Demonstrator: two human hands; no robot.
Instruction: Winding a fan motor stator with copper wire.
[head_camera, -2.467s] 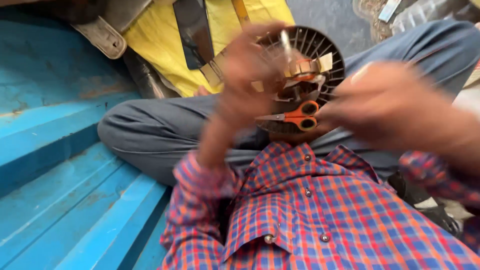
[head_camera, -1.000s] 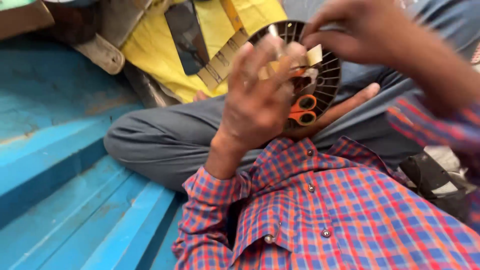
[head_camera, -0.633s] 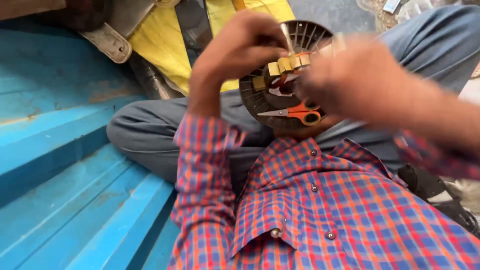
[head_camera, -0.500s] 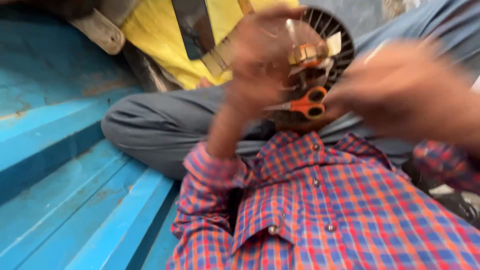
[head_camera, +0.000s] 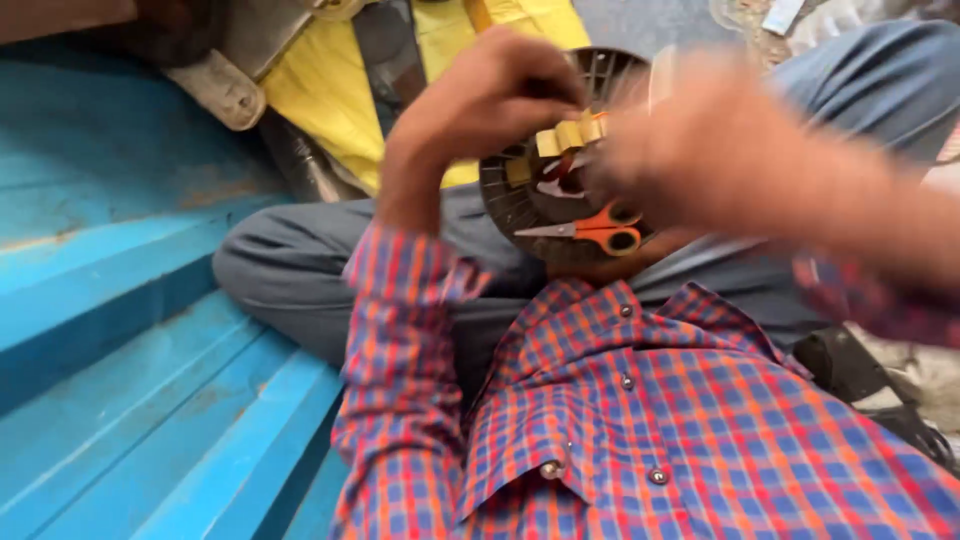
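A dark round slotted disc (head_camera: 515, 205) rests on my lap against my grey trousers. Folded yellow paper strips (head_camera: 568, 135) stick out of its slots near the top. Orange-handled scissors (head_camera: 602, 230) lie flat on its face, blades pointing left. My left hand (head_camera: 490, 95) reaches over from the upper left, fingers curled and closed on the disc's top edge by the yellow strips. My right hand (head_camera: 720, 150) is a blur over the disc's right side and hides that part. What its fingers hold does not show.
Blue painted wooden steps (head_camera: 120, 330) fill the left side. A yellow bag (head_camera: 320, 90) with a dark strap (head_camera: 385, 55) lies behind my knee. A black object (head_camera: 850, 365) sits at my right hip, on grey ground.
My left hand has shifted up from the disc's face to its top edge. My right hand keeps moving fast over the right side. The scissors stay on the disc.
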